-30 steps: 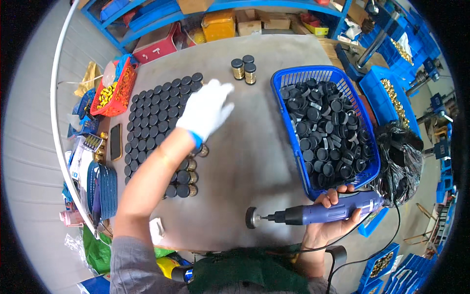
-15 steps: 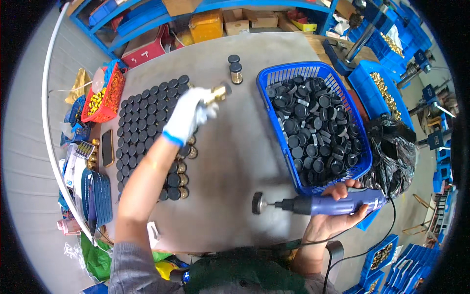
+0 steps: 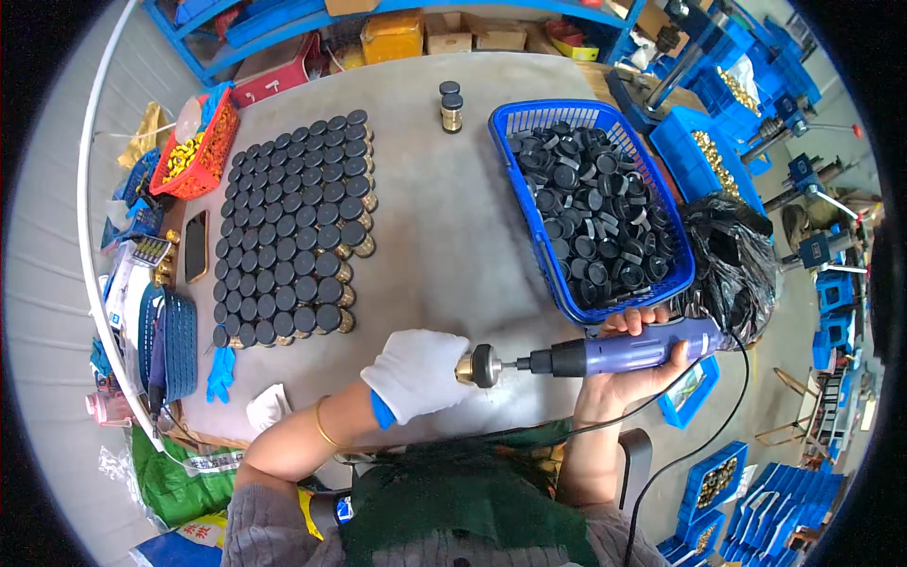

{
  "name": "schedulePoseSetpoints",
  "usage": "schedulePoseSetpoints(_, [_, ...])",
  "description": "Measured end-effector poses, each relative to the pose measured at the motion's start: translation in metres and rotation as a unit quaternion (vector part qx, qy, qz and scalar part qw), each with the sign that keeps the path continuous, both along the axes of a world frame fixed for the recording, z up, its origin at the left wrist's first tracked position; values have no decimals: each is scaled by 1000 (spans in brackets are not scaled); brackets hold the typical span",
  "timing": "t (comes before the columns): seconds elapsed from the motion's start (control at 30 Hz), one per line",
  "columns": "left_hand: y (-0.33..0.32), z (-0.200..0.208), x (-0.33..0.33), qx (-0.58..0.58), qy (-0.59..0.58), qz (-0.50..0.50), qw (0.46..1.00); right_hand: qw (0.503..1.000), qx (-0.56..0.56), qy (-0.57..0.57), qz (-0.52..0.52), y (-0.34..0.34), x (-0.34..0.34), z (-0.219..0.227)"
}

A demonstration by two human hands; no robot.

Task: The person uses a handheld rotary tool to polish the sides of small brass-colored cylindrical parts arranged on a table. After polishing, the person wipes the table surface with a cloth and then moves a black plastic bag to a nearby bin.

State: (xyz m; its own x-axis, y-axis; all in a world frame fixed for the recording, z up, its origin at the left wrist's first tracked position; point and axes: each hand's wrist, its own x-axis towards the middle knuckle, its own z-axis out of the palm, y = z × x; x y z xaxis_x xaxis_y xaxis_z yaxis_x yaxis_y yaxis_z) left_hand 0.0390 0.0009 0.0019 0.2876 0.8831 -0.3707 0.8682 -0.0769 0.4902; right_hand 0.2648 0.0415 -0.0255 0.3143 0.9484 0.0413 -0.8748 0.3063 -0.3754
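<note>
My left hand [image 3: 414,374], in a white glove, is closed on a brass fitting [image 3: 463,369]. The fitting's end is up against the black round head [image 3: 487,366] of a purple electric screwdriver [image 3: 638,351]. Bare fingers of my right hand [image 3: 619,395] wrap round the screwdriver's body, which lies level and points left. Whether a cap sits between fitting and head I cannot tell. Rows of black-capped brass fittings [image 3: 293,222] stand upright on the grey table [image 3: 425,274], left of centre. Two more capped fittings [image 3: 452,111] stand apart at the far side.
A blue basket [image 3: 546,269] full of loose black caps [image 3: 595,208] stands on the right, with a black plastic bag [image 3: 732,269] beside it. At the left edge are a red basket [image 3: 215,151], a phone [image 3: 196,248] and a blue basket [image 3: 179,364]. A cable trails from the screwdriver.
My left hand has come back from beyond the rows with the brass fitting and brought it to the screwdriver's head. My right hand has moved the screwdriver slightly left and up in view.
</note>
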Motion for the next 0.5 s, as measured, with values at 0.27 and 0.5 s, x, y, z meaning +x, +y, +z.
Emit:
schedulePoseSetpoints(0.27, [-5, -19, -3, 14, -47, 42, 998, 1000, -5, 21, 10, -12, -5, 0])
schedulePoseSetpoints(0.5, [7, 6, -28, 216, -105, 55, 969, 998, 20, 52, -15, -11, 20, 12])
